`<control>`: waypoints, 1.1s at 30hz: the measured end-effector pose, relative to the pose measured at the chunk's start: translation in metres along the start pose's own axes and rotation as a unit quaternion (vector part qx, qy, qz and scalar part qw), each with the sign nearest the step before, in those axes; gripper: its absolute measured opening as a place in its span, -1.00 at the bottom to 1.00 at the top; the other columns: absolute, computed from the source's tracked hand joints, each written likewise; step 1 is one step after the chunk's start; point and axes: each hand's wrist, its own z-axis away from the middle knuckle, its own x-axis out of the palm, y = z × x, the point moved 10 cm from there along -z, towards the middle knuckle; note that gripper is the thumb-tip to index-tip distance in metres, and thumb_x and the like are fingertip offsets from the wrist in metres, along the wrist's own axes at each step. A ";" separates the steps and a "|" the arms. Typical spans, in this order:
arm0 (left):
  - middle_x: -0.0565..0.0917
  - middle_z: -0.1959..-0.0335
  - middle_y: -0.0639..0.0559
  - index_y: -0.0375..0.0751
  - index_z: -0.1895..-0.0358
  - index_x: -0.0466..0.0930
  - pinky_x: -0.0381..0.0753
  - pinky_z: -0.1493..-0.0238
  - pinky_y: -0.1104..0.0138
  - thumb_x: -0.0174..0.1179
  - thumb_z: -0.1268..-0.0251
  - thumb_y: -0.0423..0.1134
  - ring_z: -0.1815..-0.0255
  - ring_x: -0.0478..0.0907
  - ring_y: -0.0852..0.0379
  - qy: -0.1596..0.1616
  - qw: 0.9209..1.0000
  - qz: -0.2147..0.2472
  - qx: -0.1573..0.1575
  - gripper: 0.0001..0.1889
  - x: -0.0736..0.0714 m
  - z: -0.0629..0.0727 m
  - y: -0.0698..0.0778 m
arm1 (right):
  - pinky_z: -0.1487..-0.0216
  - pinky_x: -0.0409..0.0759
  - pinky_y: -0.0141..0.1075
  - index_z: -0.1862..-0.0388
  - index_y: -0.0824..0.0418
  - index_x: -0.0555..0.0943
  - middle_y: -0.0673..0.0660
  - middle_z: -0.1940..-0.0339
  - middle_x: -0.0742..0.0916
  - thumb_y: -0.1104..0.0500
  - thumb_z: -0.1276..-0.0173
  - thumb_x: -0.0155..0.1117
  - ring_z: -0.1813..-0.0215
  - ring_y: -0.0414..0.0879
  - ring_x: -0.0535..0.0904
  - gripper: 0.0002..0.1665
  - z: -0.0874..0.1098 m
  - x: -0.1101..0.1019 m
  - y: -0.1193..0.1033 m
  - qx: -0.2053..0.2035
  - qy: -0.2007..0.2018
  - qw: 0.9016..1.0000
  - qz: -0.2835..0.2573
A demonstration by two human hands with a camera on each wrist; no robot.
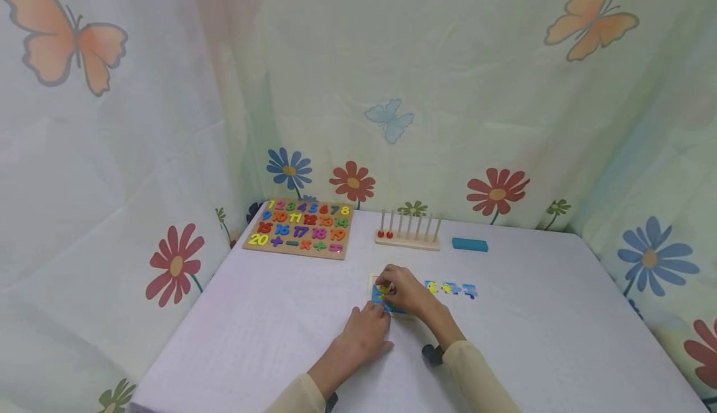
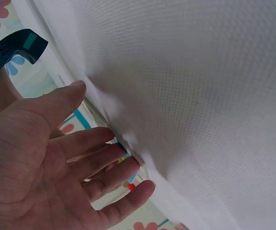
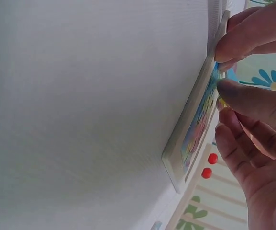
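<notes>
A small jigsaw puzzle board (image 3: 174, 165) with a pale wooden frame lies on the white cloth, its picture partly covered by the hands in the head view. Above it, my right hand (image 1: 410, 292) pinches a small puzzle piece (image 3: 221, 102) between thumb and fingers; only a yellowish bit of the piece shows. My left hand (image 1: 365, 333) rests its fingertips on the near left edge of the board, fingers fairly straight and thumb spread, palm (image 2: 37, 167) holding nothing. Several loose puzzle pieces (image 1: 450, 288) in blue and yellow lie in a row just right of the board.
A number board (image 1: 294, 246) with coloured numerals stands at the back left. Behind the puzzle is a wooden peg rack (image 1: 407, 242) with red beads on its left pegs. A teal block (image 1: 470, 245) lies to its right. Flowered curtains (image 1: 336, 77) enclose the table.
</notes>
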 end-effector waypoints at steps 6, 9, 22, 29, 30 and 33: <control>0.67 -0.33 -0.01 -0.14 -0.35 0.69 0.72 -0.24 0.10 0.40 -0.44 0.20 -0.35 0.56 0.07 -0.003 1.000 0.005 -0.002 -0.39 -0.005 0.003 0.001 | -0.14 0.79 -0.09 0.07 0.30 0.79 0.10 0.13 0.78 0.50 -0.20 0.60 0.04 -0.02 0.74 -0.67 -0.001 0.001 -0.005 -0.018 -0.008 0.999 0.033; 0.67 -0.32 0.00 -0.13 -0.34 0.70 0.72 -0.23 0.10 0.42 -0.41 0.20 -0.34 0.56 0.08 0.000 1.000 0.004 -0.003 -0.39 -0.006 0.003 0.001 | -0.18 0.77 -0.05 0.08 0.28 0.79 0.08 0.16 0.80 0.48 -0.22 0.60 0.06 -0.04 0.72 -0.69 -0.004 0.003 -0.003 -0.013 -0.013 0.999 0.047; 0.67 -0.27 0.00 -0.14 -0.35 0.69 0.72 -0.19 0.14 0.41 -0.43 0.20 -0.31 0.55 0.09 0.005 1.000 -0.004 -0.002 -0.38 -0.009 0.004 0.002 | -0.21 0.77 -0.08 0.03 0.25 0.82 0.10 0.11 0.86 0.40 -0.30 0.59 0.02 -0.03 0.76 -0.73 -0.006 0.007 -0.005 -0.035 -0.029 0.993 0.111; 0.67 -0.27 0.02 -0.13 -0.35 0.69 0.72 -0.19 0.13 0.40 -0.43 0.21 -0.31 0.55 0.09 0.006 1.000 0.006 -0.002 -0.39 -0.009 0.003 0.001 | -0.23 0.76 -0.09 -0.02 0.26 0.80 0.12 0.05 0.85 0.36 -0.34 0.58 -0.05 0.01 0.77 -0.72 -0.005 0.007 -0.008 -0.049 -0.035 0.988 0.144; 0.67 -0.27 0.02 -0.13 -0.34 0.69 0.72 -0.19 0.13 0.41 -0.42 0.20 -0.30 0.55 0.09 0.005 1.000 0.008 -0.003 -0.39 -0.008 0.004 0.001 | -0.22 0.76 -0.10 -0.02 0.25 0.80 0.12 0.05 0.85 0.35 -0.34 0.58 -0.05 0.01 0.77 -0.71 -0.004 0.007 -0.008 -0.050 -0.034 0.987 0.149; 0.68 -0.26 0.02 -0.13 -0.33 0.70 0.73 -0.20 0.12 0.42 -0.41 0.20 -0.29 0.56 0.09 0.005 1.000 0.011 -0.005 -0.39 -0.009 0.004 0.001 | -0.19 0.78 -0.13 -0.01 0.23 0.80 0.10 0.07 0.84 0.32 -0.33 0.60 -0.01 -0.02 0.77 -0.71 -0.001 0.007 -0.009 -0.051 -0.027 0.985 0.161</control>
